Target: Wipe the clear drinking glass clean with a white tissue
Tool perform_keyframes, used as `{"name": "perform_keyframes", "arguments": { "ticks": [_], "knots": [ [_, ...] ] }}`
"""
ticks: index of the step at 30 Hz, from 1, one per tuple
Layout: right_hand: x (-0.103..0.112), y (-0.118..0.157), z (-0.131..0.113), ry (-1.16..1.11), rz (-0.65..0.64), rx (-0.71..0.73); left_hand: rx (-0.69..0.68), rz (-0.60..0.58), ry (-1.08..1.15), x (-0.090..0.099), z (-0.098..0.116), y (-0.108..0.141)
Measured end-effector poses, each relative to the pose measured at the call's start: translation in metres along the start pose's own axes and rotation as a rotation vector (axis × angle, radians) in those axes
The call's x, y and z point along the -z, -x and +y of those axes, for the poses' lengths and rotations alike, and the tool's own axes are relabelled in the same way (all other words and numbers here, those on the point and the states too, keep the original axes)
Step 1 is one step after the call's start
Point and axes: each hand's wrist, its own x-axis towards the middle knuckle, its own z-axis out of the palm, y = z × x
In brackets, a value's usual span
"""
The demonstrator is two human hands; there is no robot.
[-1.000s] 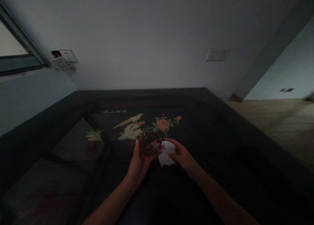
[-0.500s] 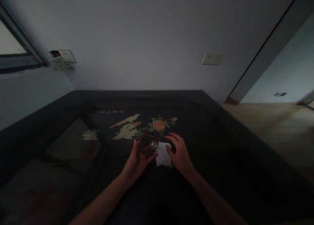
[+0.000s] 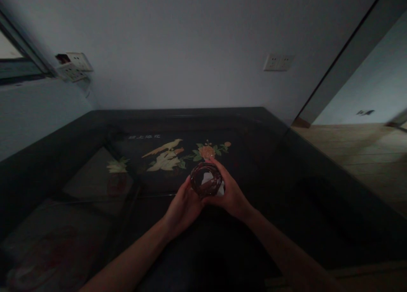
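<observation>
A round, dark reddish glass bowl [image 3: 197,182] is held between both hands over the dark glossy table. My left hand [image 3: 184,205] cups its left and lower side. Around the right side of the bowl, my right hand [image 3: 227,190] curls, thumb below and fingers at the far rim. White tissue [image 3: 221,189] shows between the bowl and my right palm, and a white patch is visible through the glass.
The dark table [image 3: 178,112] bears a bird-and-flower picture [image 3: 165,159] just beyond my hands. Behind it stands a pale wall with a double socket [image 3: 279,63] at right and further sockets [image 3: 79,62] at left. Wooden floor [image 3: 359,147] lies to the right.
My left hand has moved right with the bowl. My right hand, open beside the tissue before, has closed around the bowl's right side. The tissue is now mostly covered.
</observation>
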Motion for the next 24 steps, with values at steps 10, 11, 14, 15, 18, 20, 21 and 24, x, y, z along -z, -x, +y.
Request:
{"name": "perform_keyframes", "arguments": {
  "ticks": [10, 11, 14, 15, 18, 20, 21, 24],
  "knots": [
    [0.0, -0.002, 0.0, -0.176, 0.04, -0.053, -0.036, -0.072, -0.073, 0.011, -0.003, -0.003],
    [-0.001, -0.002, 0.002, -0.185, 0.049, -0.049, -0.042, -0.078, -0.078, 0.013, -0.003, -0.004],
    [-0.003, -0.002, 0.006, -0.206, 0.067, -0.039, -0.053, -0.099, -0.091, 0.014, -0.003, -0.005],
    [-0.004, -0.001, 0.006, -0.209, 0.071, -0.037, -0.05, -0.104, -0.096, 0.014, -0.002, -0.005],
    [-0.007, 0.0, 0.004, -0.223, 0.077, -0.021, -0.038, -0.096, -0.111, 0.009, 0.0, -0.004],
    [-0.007, 0.0, 0.002, -0.237, 0.077, -0.012, -0.068, -0.075, -0.132, 0.006, 0.001, -0.002],
    [-0.007, 0.0, 0.002, -0.251, 0.067, -0.017, -0.096, -0.068, -0.147, 0.005, 0.001, -0.002],
    [0.0, -0.002, 0.002, -0.351, -0.026, -0.073, -0.175, -0.068, -0.202, 0.007, 0.001, -0.001]
  ]
}}
